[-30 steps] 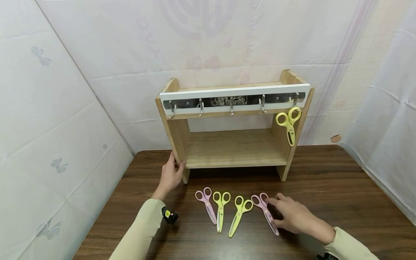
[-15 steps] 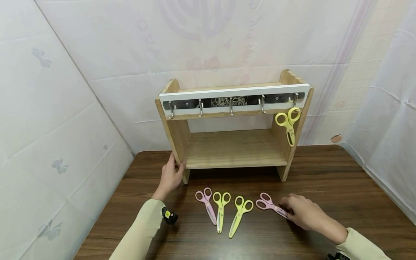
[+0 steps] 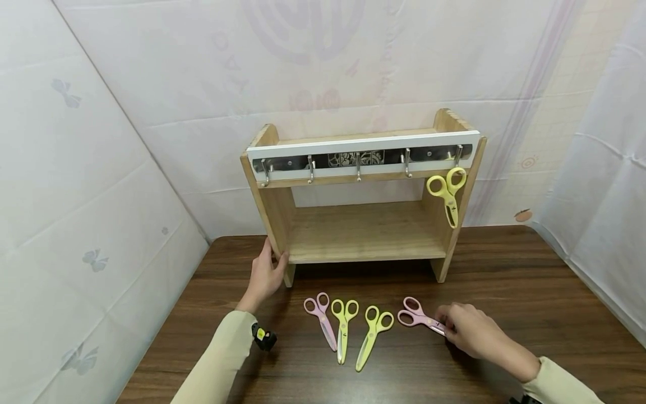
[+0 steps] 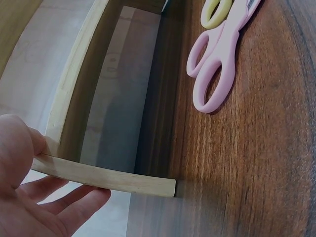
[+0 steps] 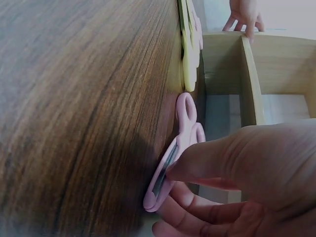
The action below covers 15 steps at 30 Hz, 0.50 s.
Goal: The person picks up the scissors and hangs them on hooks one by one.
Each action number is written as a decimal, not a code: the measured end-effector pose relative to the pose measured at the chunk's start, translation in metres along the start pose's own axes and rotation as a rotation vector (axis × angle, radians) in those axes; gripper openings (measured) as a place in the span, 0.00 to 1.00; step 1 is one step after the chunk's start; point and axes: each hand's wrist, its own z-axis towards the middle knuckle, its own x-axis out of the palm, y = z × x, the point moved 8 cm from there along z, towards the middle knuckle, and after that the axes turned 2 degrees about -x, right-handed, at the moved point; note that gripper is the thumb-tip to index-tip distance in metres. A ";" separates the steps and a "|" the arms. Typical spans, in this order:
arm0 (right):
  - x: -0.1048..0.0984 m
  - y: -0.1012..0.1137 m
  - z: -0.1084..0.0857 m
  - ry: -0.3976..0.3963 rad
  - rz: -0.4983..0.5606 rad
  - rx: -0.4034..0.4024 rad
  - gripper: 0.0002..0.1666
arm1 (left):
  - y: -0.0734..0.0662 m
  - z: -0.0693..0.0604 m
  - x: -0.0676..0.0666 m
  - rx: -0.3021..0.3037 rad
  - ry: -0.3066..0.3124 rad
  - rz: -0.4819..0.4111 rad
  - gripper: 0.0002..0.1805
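Pink, with two loop handles and a strip of metal, the scissors (image 3: 423,320) are rightmost, on or just above the worktop (image 3: 530,275), I can't quite tell; the right hand (image 3: 473,330) pinches their blade end. The left hand (image 3: 266,273) grips the side of the shelf (image 3: 363,230). My right wrist view shows the rounded tip that the head view hides.

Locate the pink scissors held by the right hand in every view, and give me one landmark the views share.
Head: the pink scissors lie right of centre, lower half, blade end in the right hand.
Left wrist: not in it; the other pink pair shows there.
Right wrist: near centre, slanting down-left.
Shared landmark: the left hand gripping the wooden shelf.
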 end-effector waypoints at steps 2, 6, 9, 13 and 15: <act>-0.001 0.000 0.000 -0.018 0.001 -0.004 0.17 | 0.000 0.000 0.000 0.000 -0.003 0.003 0.29; -0.004 -0.002 -0.001 -0.048 -0.004 0.022 0.18 | 0.000 0.000 0.000 0.005 -0.006 0.009 0.29; -0.004 -0.004 -0.002 -0.054 -0.010 0.048 0.19 | 0.000 0.000 0.000 0.006 -0.006 0.009 0.29; -0.003 -0.006 -0.004 -0.045 -0.009 0.092 0.19 | 0.001 -0.001 0.000 0.004 -0.005 0.012 0.29; -0.003 -0.006 -0.005 -0.042 -0.007 0.107 0.18 | 0.001 -0.001 0.000 0.003 -0.004 0.013 0.29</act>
